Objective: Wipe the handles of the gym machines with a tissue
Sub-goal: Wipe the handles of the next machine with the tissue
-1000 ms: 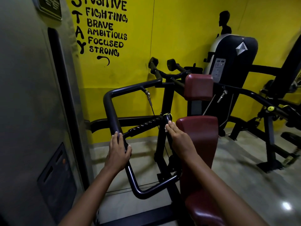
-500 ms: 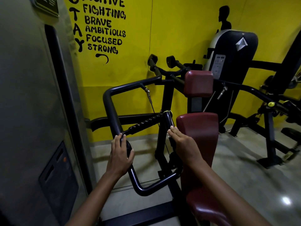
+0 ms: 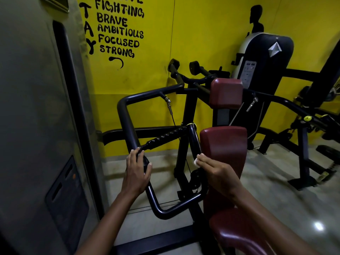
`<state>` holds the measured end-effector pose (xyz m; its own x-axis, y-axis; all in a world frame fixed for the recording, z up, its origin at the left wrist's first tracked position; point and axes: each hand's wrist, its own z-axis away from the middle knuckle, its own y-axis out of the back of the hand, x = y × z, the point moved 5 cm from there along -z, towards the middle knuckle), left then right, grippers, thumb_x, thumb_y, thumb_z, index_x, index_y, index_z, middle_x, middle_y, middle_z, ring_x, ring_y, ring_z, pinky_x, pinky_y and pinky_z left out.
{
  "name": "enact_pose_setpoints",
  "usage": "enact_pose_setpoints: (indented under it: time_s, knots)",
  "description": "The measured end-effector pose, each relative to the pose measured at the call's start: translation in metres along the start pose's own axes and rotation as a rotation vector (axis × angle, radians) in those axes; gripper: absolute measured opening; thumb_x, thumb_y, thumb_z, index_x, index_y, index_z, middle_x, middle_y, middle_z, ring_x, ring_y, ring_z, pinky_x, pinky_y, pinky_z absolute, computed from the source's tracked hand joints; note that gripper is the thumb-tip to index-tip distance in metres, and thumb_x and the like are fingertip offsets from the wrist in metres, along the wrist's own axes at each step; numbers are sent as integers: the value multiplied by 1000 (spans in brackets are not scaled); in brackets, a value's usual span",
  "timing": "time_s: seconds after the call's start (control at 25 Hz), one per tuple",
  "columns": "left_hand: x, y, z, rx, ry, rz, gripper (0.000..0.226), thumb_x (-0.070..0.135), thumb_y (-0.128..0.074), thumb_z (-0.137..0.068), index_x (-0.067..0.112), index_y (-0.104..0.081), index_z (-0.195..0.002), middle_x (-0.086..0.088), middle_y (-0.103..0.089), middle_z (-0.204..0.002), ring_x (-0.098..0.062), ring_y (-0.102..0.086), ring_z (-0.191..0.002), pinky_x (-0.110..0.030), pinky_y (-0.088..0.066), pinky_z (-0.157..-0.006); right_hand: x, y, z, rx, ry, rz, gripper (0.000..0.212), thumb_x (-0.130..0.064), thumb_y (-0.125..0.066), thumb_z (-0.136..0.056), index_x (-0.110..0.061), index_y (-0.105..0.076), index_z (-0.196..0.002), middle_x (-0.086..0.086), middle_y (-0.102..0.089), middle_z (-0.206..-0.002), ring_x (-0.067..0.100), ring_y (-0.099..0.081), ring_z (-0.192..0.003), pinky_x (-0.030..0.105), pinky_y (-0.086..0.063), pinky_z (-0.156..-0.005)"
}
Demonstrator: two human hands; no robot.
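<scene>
right hand fingers (image 3: 203, 161): curled over a white tissue (image 3: 196, 161), pinching it against the vertical handle (image 3: 194, 139); only a small bit of tissue shows at the fingertips
right hand (image 3: 218, 171): reaches in from lower right, knuckles up, just beside the front edge of the lower maroon pad (image 3: 223, 150)
left hand fingers (image 3: 135, 158): wrapped over the black frame tube (image 3: 128, 129), thumb on the right side of the tube, clamped on it
left hand (image 3: 137, 173): grips the tube right below where the ribbed grip (image 3: 165, 138) joins it
ribbed grip: black, spiral texture, runs diagonally up-right from the frame tube to the top of the vertical handle; yellow ring at that joint
vertical handle: smooth black, tilted slightly, tissue sits on its lower half
frame tube: bent loop, goes up from the left hand, across the top, and down under both hands to a curved bottom corner
cable (image 3: 172, 116): hangs from a metal clip under the top bar, behind the ribbed grip
upper maroon pad (image 3: 226, 92): above the lower one, well apart from both hands
grey housing (image 3: 36, 107): fills the left side, dark vent panel low down
yellow wall (image 3: 202, 34): black lettering top left, reads FIGHTING, BRAVE, AMBITIOUS, FOCUSED, STRONG
second machine (image 3: 265, 57): black, against the wall at right
containers: can't make out any
</scene>
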<state>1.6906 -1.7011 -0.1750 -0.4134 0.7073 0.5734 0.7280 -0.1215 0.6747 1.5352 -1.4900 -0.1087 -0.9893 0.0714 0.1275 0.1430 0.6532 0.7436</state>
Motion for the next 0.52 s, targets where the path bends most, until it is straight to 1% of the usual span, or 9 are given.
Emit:
enact_pose_setpoints:
  time_s: [0.04, 0.12, 0.2, 0.28, 0.36, 0.44, 0.52]
  knots:
    - [1, -1, 0, 2, 1, -3, 50, 28, -54, -94, 7, -43, -137, -7, -33, -144, -27, -25, -139, -48, -35, -109, 7, 3, -10, 11, -36, -14, 32, 0, -58, -80, -1, -68, -110, 17, -64, -119, 26, -62, -111, 39, -56, -86]
    - [2, -1, 0, 4, 5, -11, 50, 28, -54, -93, 7, -44, -137, -7, -33, -145, -27, -24, -140, -48, -34, -110, 28, 7, -48, 39, -181, -28, 37, 9, -64, -76, 1, -67, -111, 20, -63, -119, 29, -63, -110, 43, -56, -85]
    - [1, 0, 1, 0, -2, -30, 51, 31, -51, -93, 6, -44, -137, -9, -34, -145, -28, -23, -140, -47, -33, -110, 42, 1, -86, 37, -253, -31, 34, 11, -63, -76, 2, -67, -109, 22, -64, -117, 34, -64, -106, 43, -57, -84]
    - [2, 1, 0, 4, -12, -51, 54, 35, -46, -91, 6, -45, -136, -10, -35, -145, -29, -23, -140, -47, -32, -110, 45, -13, -108, -10, -219, -13, 31, 12, -65, -74, 2, -70, -102, 23, -66, -110, 37, -65, -98, 40, -57, -76]
    - [4, 1, 0, 15, -9, -57, 54, 35, -46, -90, 5, -45, -136, -10, -36, -144, -29, -25, -140, -46, -33, -110, 42, -25, -109, -49, -183, 18, 27, 12, -66, -72, -1, -71, -95, 19, -66, -100, 36, -63, -89, 38, -58, -64]
    - [2, 1, 0, 22, -6, -56, 54, 34, -47, -90, 4, -46, -135, -11, -37, -144, -29, -25, -140, -46, -32, -110, 39, -28, -100, -33, -187, 43, 25, 9, -68, -72, -5, -71, -93, 13, -65, -94, 31, -61, -81, 34, -55, -56]
    - [0, 0, 0, 23, -12, -59, 56, 36, -45, -89, 4, -46, -135, -12, -38, -143, -31, -27, -138, -47, -33, -110, 34, -26, -89, 6, -163, 79, 24, 5, -68, -74, -7, -70, -94, 10, -65, -92, 28, -60, -76, 31, -53, -54]
